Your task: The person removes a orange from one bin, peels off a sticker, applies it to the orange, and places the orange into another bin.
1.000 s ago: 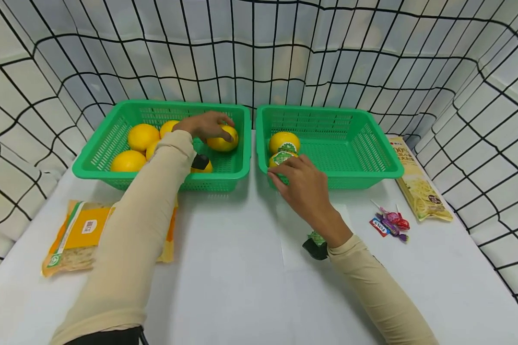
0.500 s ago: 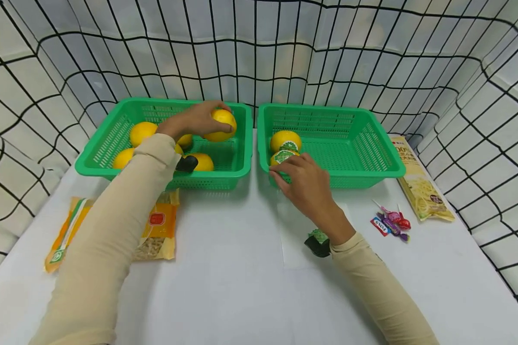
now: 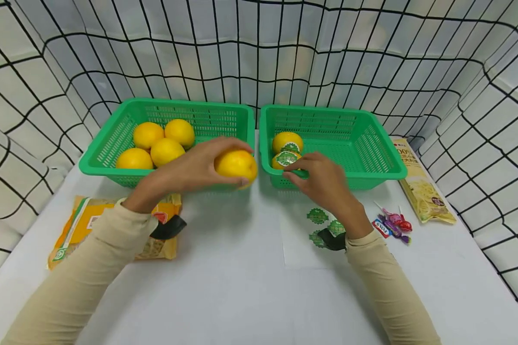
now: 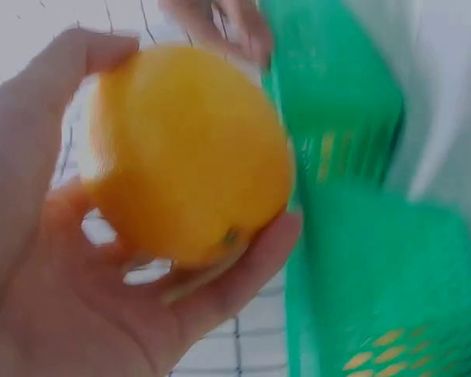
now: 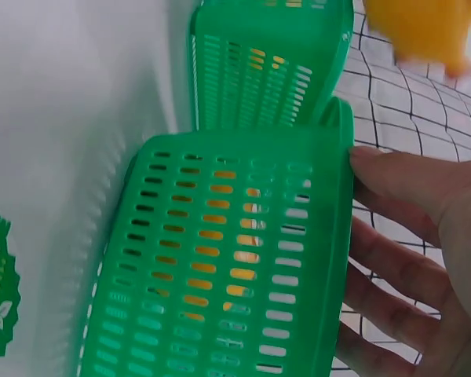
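White cloth (image 3: 224, 297) covers the table, with a black net (image 3: 259, 46) rising behind and on both sides. A person's left hand (image 3: 193, 165) is clamped on an orange (image 3: 238, 165), raised at the front right corner of the left basket (image 3: 216, 106) and hiding that corner from the head camera. The right hand (image 3: 321, 179) pinches the rim of the right basket (image 3: 332, 120) near its front left corner.

By the right wrist, green stickers (image 3: 317, 215) lie on a pale sheet (image 3: 295, 251), partly blocked by a black wrist device (image 3: 331, 239). Candies (image 3: 393, 224) sit to the right, near a yellow bag (image 3: 423, 187) leading back past the right basket. On the left, a tan sleeve (image 3: 82, 268) crosses two packets (image 3: 79, 220).

Only the left wrist camera picks up the orange's green stem spot (image 4: 231, 236), slightly blurred. From the right wrist, the thumb (image 5: 369, 163) rests at the rim while the other fingertips disappear behind it; yellow fruit shows through the slots.

Four loose oranges (image 3: 148, 135) cluster in the left part of the left basket. Two stickered oranges (image 3: 280, 141) sit one behind the other at the right basket's left end.
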Available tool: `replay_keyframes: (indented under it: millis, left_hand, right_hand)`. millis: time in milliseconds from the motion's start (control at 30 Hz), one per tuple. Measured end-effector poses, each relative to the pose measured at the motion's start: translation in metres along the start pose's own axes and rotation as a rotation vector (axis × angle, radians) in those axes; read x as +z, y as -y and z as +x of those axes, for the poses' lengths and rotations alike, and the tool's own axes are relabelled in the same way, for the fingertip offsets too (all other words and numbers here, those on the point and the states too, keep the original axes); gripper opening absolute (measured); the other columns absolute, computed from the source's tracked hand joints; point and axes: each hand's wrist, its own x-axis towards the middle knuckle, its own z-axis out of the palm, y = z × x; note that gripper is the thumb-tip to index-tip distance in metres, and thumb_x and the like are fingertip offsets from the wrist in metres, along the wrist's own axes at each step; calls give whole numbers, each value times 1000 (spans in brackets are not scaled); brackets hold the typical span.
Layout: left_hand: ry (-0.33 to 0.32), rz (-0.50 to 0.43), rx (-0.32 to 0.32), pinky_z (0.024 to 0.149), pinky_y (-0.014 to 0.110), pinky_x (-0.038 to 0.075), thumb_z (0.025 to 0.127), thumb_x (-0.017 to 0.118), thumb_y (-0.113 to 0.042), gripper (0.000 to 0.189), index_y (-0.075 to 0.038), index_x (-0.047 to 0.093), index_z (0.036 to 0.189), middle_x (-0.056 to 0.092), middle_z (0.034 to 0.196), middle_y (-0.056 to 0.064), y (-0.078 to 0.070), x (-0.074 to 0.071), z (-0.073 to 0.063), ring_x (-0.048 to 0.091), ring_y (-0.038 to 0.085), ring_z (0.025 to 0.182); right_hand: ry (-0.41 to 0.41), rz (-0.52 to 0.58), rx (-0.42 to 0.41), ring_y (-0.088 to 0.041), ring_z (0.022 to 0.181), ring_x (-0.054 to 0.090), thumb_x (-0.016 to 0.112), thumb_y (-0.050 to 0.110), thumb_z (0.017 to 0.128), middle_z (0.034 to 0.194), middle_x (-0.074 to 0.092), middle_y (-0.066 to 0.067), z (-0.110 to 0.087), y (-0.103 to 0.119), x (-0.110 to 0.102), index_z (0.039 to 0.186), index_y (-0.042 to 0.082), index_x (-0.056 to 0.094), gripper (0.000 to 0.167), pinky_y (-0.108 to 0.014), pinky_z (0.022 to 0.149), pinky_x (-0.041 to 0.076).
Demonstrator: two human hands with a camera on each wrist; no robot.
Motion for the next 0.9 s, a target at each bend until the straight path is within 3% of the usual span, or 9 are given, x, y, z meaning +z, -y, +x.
replay_keyframes:
  millis: [167, 300, 400, 500, 667, 800, 900]
  left_hand:
    - [111, -52, -3, 90, 41, 56, 91, 83, -38, 59, -29, 60, 144, 60, 138, -5, 3, 47, -29, 60, 22, 111]
    - [79, -3, -26, 90, 39, 55, 90, 83, -38, 57, -24, 63, 142, 62, 133, 0, 15, 84, -37, 59, 22, 111]
    - [29, 5, -57, 92, 40, 54, 92, 83, -42, 61, -20, 62, 144, 61, 134, 4, 22, 102, -39, 57, 24, 115]
    - [-5, -22, -62, 97, 43, 54, 93, 82, -44, 66, -18, 57, 149, 59, 140, 6, 25, 109, -43, 55, 26, 120]
    - [-22, -90, -12, 107, 49, 51, 95, 82, -30, 68, -18, 50, 154, 52, 149, 6, 29, 112, -57, 52, 25, 129]
    - [-52, -125, 5, 108, 48, 51, 93, 82, -23, 70, -23, 49, 155, 49, 153, 4, 31, 118, -65, 52, 22, 130]
    - [-71, -149, 14, 106, 47, 52, 90, 84, -21, 70, -25, 51, 153, 51, 151, 2, 31, 122, -65, 54, 21, 128]
  right_hand:
    - [35, 20, 11, -25, 106, 67, 82, 30, 96, 113, 77, -6, 1, -3, -5, 109, 18, 85, 19, -43, 69, 60]
    - [47, 25, 12, -25, 109, 66, 81, 29, 96, 115, 76, -7, -1, -3, -6, 110, 18, 85, 18, -45, 74, 61]
    - [55, 21, 13, -25, 109, 66, 81, 29, 97, 115, 76, -6, -3, -3, -6, 111, 18, 84, 18, -45, 74, 60]
    - [72, 13, 19, -25, 110, 67, 81, 28, 97, 115, 77, -6, -3, -2, -7, 112, 18, 84, 19, -45, 74, 60]
    - [91, 14, 41, -28, 108, 70, 80, 26, 97, 119, 75, -9, -6, 1, -21, 114, 13, 82, 20, -45, 73, 62]
    - [102, 78, 70, -24, 93, 69, 78, 21, 99, 107, 76, -6, -22, -1, -37, 106, 10, 80, 14, -40, 72, 59]
    - [200, 168, 134, -21, 87, 66, 76, 17, 100, 95, 75, -4, -41, -12, -36, 104, 7, 78, 11, -38, 73, 58]
